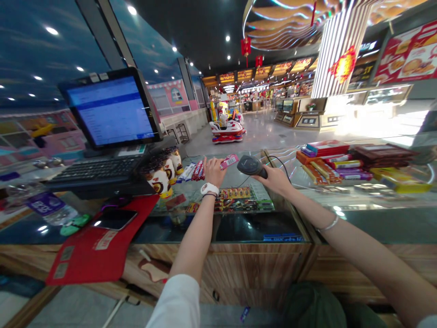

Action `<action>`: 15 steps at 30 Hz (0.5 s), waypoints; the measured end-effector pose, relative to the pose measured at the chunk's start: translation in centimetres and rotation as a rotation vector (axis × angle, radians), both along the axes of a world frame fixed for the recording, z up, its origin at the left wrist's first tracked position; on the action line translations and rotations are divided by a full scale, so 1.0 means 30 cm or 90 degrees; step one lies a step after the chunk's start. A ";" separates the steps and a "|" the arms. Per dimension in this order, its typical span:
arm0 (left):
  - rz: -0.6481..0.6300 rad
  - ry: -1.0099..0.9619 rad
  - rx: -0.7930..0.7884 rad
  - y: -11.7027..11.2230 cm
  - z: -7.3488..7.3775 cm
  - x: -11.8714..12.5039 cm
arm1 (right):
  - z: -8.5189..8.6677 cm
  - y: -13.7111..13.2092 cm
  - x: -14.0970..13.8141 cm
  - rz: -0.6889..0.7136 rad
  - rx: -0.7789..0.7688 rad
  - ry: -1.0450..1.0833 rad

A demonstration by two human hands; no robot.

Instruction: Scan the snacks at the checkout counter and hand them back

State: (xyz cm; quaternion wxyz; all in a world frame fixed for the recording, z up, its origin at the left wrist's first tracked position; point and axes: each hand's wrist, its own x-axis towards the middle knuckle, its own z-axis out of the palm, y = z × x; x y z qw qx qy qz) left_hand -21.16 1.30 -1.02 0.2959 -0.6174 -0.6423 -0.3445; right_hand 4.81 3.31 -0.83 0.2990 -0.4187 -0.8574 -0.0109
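Observation:
My left hand (215, 172) grips a pink wrapped snack bar (229, 161) by one end, above a glass counter (259, 228). My right hand (275, 179) holds a black corded handheld barcode scanner (251, 166), its head pointing toward the pink bar and close to it. A thin black cable (280, 163) loops from the scanner across the glass. Just left of my left hand lie red wrapped bars (198, 171). Below both hands, a display of small snack packets (235, 199) sits on or under the glass.
A point-of-sale touchscreen (111, 109) and black keyboard (95, 169) stand at the left, beside patterned cups (160, 175). A phone (116, 219) lies on a red mat (102, 241). Stacked chocolate and candy boxes (351, 164) occupy the counter's right. A coin-operated kiddie ride (227, 130) stands beyond.

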 end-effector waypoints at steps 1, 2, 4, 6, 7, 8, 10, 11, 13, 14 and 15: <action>0.000 -0.001 0.000 -0.001 0.001 0.001 | 0.001 -0.001 0.000 -0.001 -0.003 -0.003; 0.000 -0.002 0.001 -0.002 0.002 0.001 | 0.002 -0.001 0.000 -0.001 -0.006 -0.006; -0.001 -0.001 0.005 -0.004 0.004 0.003 | 0.002 -0.001 -0.001 0.002 -0.014 -0.012; -0.001 0.000 0.009 -0.006 0.006 0.005 | -0.003 0.001 -0.002 0.014 -0.026 -0.017; -0.001 0.000 0.008 -0.006 0.007 0.006 | -0.007 0.003 -0.004 0.026 -0.032 -0.016; -0.001 -0.002 0.006 -0.007 0.009 0.007 | -0.013 0.006 -0.005 0.046 -0.036 -0.010; 0.001 -0.009 -0.002 -0.006 0.012 0.011 | -0.028 0.013 -0.010 0.107 -0.039 0.014; 0.001 -0.012 -0.005 -0.006 0.014 0.012 | -0.036 0.018 -0.013 0.144 -0.039 0.028; -0.001 -0.016 -0.003 -0.004 0.017 0.012 | -0.053 0.028 -0.019 0.215 -0.043 0.044; -0.002 -0.018 0.001 -0.002 0.018 0.011 | -0.061 0.033 -0.023 0.241 -0.049 0.040; -0.003 -0.019 0.005 -0.001 0.018 0.010 | -0.068 0.038 -0.026 0.263 -0.056 0.033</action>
